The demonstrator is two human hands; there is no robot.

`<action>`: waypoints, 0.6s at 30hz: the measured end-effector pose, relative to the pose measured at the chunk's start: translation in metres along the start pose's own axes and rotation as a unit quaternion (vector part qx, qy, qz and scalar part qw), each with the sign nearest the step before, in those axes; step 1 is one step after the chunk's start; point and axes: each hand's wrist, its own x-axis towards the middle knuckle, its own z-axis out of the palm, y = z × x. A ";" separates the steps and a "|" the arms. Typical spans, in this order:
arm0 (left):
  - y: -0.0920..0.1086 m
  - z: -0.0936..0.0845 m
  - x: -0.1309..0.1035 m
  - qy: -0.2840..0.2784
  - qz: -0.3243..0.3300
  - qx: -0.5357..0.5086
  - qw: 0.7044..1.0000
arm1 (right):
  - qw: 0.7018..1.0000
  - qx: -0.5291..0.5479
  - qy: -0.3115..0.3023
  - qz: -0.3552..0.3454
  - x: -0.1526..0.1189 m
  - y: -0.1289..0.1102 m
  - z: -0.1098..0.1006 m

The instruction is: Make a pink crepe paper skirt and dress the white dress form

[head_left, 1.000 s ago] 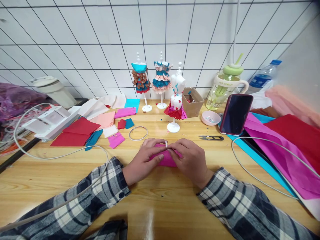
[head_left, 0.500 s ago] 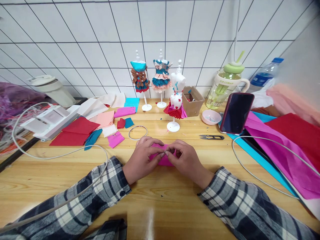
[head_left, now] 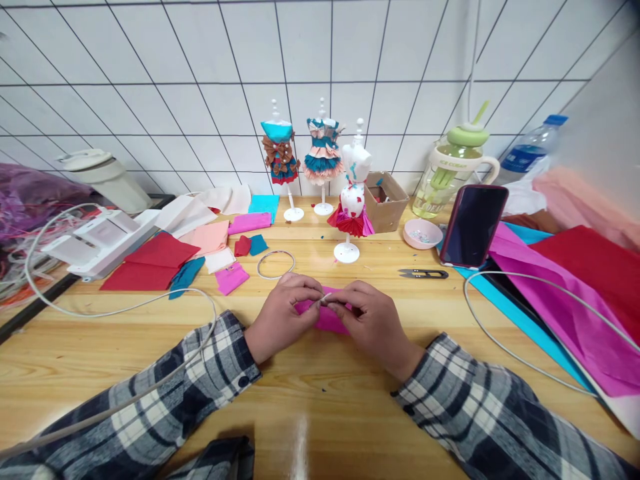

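Observation:
My left hand (head_left: 287, 310) and my right hand (head_left: 376, 320) meet at the middle of the table. Their thumbs and forefingers pinch a small thin whitish strip (head_left: 326, 297), whose kind is too small to tell. Under the fingers lies a piece of magenta crepe paper (head_left: 332, 321), partly covered by both hands. Beyond the hands stands a white mini dress form (head_left: 357, 163) with a red and magenta skirt. A metal ring (head_left: 276, 265) rests just past my left hand, and black thread snips (head_left: 423, 274) lie beyond my right.
Two dressed mini forms (head_left: 279, 152) stand by the tiled wall near a cardboard box (head_left: 393, 207). To the right are a pink dish (head_left: 423, 234), a phone (head_left: 474, 227), a drink bottle (head_left: 453, 170) and coloured sheets (head_left: 565, 307). A cable (head_left: 125, 312) crosses my left sleeve.
My fingertips have shifted slightly up and left, and the whitish strip between them shows more. My right forefinger is straighter. More of the magenta paper is visible. Everything else stays put.

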 end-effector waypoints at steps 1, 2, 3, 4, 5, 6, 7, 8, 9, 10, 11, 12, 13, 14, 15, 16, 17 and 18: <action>0.000 0.001 0.000 0.000 -0.001 -0.006 1.000 | 1.000 -0.007 -0.001 0.000 0.000 0.001 0.000; 0.000 0.001 -0.001 -0.001 -0.003 -0.012 1.000 | 1.000 -0.012 -0.001 0.000 0.000 0.002 0.000; 0.000 0.001 -0.001 -0.003 -0.007 -0.017 1.000 | 1.000 -0.016 -0.001 0.001 0.001 0.002 0.000; -0.001 0.002 -0.001 -0.005 -0.010 -0.021 1.000 | 1.000 -0.019 -0.003 0.001 0.001 0.003 0.000; -0.001 0.002 -0.001 -0.008 -0.013 -0.024 1.000 | 1.000 -0.022 -0.004 0.001 0.001 0.003 -0.001; -0.001 0.002 -0.002 -0.011 -0.015 -0.027 0.999 | 1.000 -0.025 -0.005 0.001 0.001 0.003 -0.001; -0.002 0.002 -0.002 -0.015 -0.017 -0.029 0.999 | 1.000 -0.029 -0.006 0.002 0.002 0.003 -0.001; -0.003 0.002 -0.002 -0.020 -0.019 -0.030 0.999 | 0.999 -0.034 -0.007 0.001 0.002 0.003 -0.002; -0.004 0.002 -0.002 -0.024 -0.020 -0.030 0.999 | 0.999 -0.038 -0.008 0.000 0.002 0.003 -0.002; -0.004 0.002 -0.002 -0.028 -0.020 -0.030 0.999 | 0.999 -0.040 -0.009 -0.004 0.002 0.002 -0.002; -0.005 0.001 -0.002 -0.031 -0.020 -0.029 0.999 | 0.999 -0.041 -0.009 -0.008 0.001 0.002 -0.002; -0.005 0.000 -0.002 -0.034 -0.022 -0.028 0.999 | 0.999 -0.041 -0.009 -0.012 0.001 0.001 -0.003; -0.004 -0.001 -0.002 -0.037 -0.023 -0.026 0.999 | 0.999 -0.044 -0.009 -0.015 0.001 0.001 -0.003; -0.004 -0.002 -0.002 -0.041 -0.026 -0.024 0.999 | 0.999 -0.050 -0.008 -0.018 0.001 0.001 -0.003; -0.003 -0.003 -0.002 -0.048 -0.029 -0.022 0.998 | 0.998 -0.060 -0.006 -0.019 0.001 0.001 -0.004; -0.002 -0.004 -0.001 -0.057 -0.029 -0.019 0.998 | 0.997 -0.075 -0.006 -0.021 0.001 0.001 -0.004; -0.001 -0.005 -0.001 -0.065 -0.025 -0.015 0.997 | 0.996 -0.091 -0.007 -0.023 0.001 0.001 -0.004; 0.000 -0.006 -0.001 -0.072 -0.018 -0.009 0.997 | 0.994 -0.108 -0.009 -0.026 0.001 0.001 -0.005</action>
